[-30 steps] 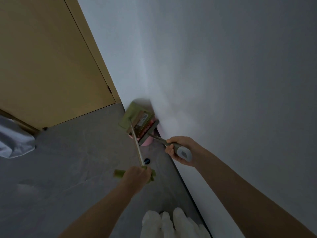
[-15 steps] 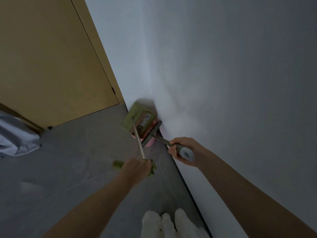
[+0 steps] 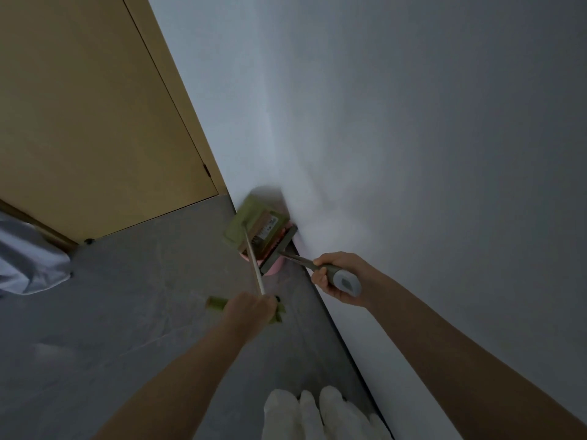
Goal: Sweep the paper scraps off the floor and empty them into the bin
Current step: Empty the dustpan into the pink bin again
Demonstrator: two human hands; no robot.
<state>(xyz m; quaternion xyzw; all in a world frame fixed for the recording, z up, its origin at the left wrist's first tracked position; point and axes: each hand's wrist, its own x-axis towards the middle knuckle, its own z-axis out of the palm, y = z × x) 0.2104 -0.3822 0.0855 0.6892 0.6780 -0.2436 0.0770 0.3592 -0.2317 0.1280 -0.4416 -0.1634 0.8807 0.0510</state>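
Green dustpan (image 3: 254, 222) tilts over the pink bin (image 3: 270, 266) in the wall corner, likely so scraps slide in; no scraps visible to us. Our left hand (image 3: 249, 308) curls round its crossbar handle; the long pole runs from hand away to the pan, mouth pointing down at the bin. Our right hand (image 3: 336, 274) grips the brush (image 3: 279, 249), its head crossing the pan.
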